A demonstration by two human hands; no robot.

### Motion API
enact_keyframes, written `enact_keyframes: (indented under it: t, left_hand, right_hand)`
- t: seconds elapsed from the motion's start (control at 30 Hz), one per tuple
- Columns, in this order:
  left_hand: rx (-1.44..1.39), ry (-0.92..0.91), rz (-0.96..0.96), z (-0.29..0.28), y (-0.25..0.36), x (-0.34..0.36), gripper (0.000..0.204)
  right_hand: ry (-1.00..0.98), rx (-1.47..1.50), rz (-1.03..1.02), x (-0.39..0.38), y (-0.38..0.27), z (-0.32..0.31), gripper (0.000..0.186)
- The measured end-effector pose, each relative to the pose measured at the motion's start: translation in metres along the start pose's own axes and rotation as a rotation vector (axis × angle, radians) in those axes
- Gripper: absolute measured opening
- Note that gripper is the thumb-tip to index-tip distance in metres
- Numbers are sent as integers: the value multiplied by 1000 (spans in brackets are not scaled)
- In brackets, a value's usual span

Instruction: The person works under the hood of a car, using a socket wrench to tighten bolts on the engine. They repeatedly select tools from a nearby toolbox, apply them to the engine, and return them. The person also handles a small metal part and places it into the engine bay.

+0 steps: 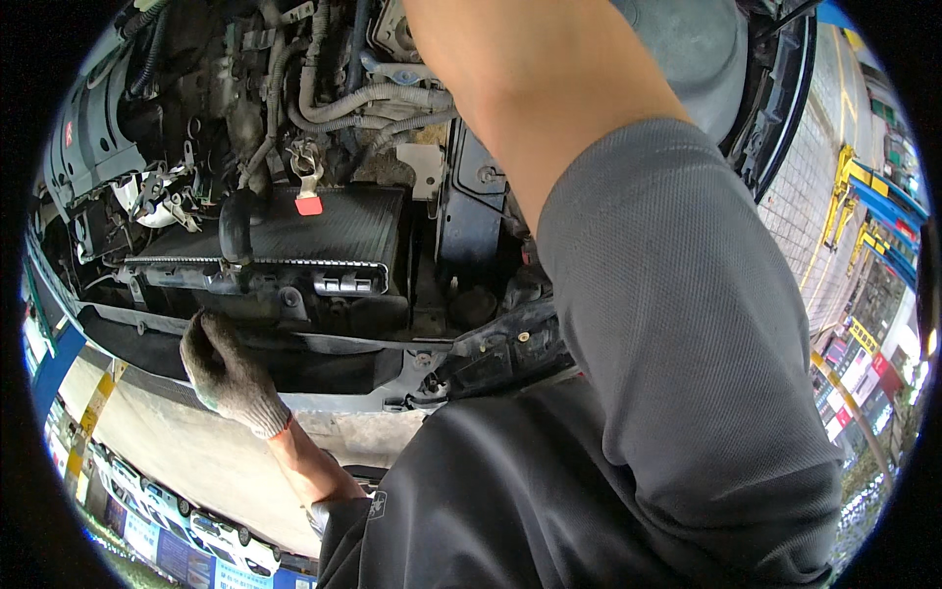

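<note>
My left hand, in a dirty grey knit glove, rests at the front panel of a car's engine bay. Its fingers are bent together against the panel's dark rail, and their tips are partly hidden. Just behind it lies a radiator with a crimped metal edge, and a black rubber hose joins its top. My right arm, bare below a grey sleeve, stretches forward over the bay. The right hand is beyond the upper edge of the picture.
Corrugated hoses and a loose metal clamp with a red tab are behind the radiator. A grey metal bracket stands at left. Blue and yellow lift equipment is on the workshop floor at right; parked cars show lower left.
</note>
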State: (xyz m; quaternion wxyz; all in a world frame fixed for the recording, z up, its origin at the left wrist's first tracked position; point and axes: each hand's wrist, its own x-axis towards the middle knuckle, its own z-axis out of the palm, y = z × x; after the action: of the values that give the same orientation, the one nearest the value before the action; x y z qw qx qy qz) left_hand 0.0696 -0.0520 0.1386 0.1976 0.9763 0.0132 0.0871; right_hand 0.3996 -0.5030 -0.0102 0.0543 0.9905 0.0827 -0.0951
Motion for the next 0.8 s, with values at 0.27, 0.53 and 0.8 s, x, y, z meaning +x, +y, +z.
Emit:
enact_keyframes:
  t: [0.27, 0.53, 0.8]
  left_hand:
    - [-44, 19, 7, 0, -5, -2, 26]
    - [19, -5, 5, -4, 6, -6, 25]
    - [-23, 12, 66, -1, 4, -5, 24]
  right_hand:
    - [-37, 53, -35, 5, -25, -16, 46]
    - [71, 430, 160, 10, -54, -15, 52]
    - [7, 116, -10, 35, -43, 5, 55]
